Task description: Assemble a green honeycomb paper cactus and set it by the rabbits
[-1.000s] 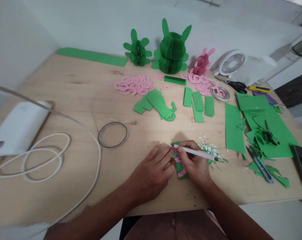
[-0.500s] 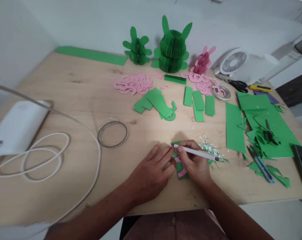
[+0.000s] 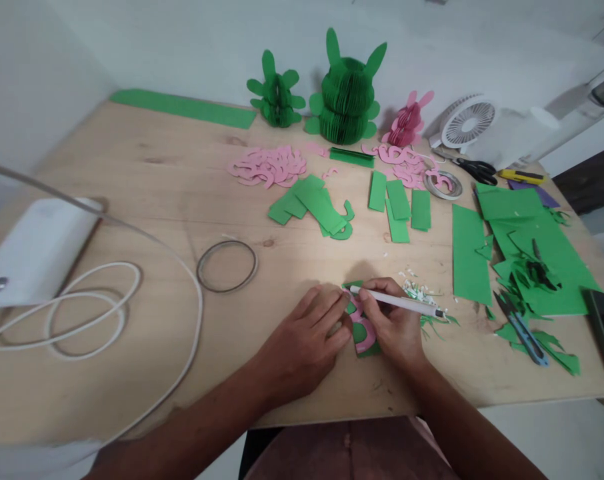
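Note:
Near the table's front edge, my right hand (image 3: 395, 323) is closed around a white pen (image 3: 402, 302), whose tip rests at the top of a pink curved paper piece (image 3: 366, 335). That piece lies on a small green paper rectangle (image 3: 369, 349). My left hand (image 3: 309, 340) lies beside it with its fingertips pressing on the left edge of the papers, partly covering them. White and green paper scraps (image 3: 422, 293) lie just right of my right hand. Several green rectangles (image 3: 319, 207) are further back, with a green curved cutout (image 3: 345, 230) next to them.
Behind stand green paper figures (image 3: 347, 100), a pink one (image 3: 406, 123) and a fan (image 3: 467, 122). Pink cutouts (image 3: 272, 165) lie in front. To the right are snips (image 3: 525, 333), black scissors (image 3: 477, 170) and green sheets (image 3: 469, 257); left, a ring (image 3: 227, 267), cable (image 3: 199, 313) and white device (image 3: 37, 247).
My right hand and the pen have shifted slightly right, showing more of the pink piece. My left hand stays nearly where it was.

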A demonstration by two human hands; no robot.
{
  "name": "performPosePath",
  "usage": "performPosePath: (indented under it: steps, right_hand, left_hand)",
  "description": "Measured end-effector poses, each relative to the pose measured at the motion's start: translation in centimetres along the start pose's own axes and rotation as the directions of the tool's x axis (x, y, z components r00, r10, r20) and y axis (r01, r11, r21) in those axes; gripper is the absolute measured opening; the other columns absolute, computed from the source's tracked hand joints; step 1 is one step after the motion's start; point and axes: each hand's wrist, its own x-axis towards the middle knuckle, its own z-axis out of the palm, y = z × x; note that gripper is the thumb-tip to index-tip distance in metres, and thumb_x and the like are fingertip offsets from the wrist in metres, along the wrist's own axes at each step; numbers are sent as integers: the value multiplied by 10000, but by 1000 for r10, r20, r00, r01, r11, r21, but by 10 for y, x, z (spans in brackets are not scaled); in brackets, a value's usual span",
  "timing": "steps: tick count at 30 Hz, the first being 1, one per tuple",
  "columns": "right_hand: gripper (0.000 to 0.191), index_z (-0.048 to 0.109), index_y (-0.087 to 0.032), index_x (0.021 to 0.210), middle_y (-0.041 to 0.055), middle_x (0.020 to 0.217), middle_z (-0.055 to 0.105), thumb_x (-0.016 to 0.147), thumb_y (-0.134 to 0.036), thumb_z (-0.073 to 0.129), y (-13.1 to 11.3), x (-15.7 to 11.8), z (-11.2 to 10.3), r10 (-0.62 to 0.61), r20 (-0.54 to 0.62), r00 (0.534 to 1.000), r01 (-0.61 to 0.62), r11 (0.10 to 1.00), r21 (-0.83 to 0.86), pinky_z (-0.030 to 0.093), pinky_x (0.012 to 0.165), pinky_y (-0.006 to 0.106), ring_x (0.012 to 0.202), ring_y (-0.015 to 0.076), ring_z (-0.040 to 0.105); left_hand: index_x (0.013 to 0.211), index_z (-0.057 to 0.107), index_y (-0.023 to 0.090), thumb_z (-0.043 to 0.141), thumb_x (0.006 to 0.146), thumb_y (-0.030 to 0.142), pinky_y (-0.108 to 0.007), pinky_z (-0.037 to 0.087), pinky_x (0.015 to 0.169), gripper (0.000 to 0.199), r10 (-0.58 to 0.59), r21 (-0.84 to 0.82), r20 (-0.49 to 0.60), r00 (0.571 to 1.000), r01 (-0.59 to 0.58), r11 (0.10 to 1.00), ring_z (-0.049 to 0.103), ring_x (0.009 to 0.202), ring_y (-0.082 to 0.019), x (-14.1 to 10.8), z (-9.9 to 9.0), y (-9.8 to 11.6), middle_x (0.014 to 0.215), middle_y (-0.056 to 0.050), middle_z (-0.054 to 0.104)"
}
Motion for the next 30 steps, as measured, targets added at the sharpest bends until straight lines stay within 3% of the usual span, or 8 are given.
performPosePath:
  steps: [30]
  right_hand:
    - [93,594,-198,834,10,721,657,856,-283,564,-2,-1,-1,-81,15,997,83,987,-140,487,564,248,622,133,613]
  left_hand:
    - [1125,575,107,432,889,183,-550,329,1088,287,-5,-1,-1,1000,5,1000,428,1300,-304,0,1,0,1303,-191,550]
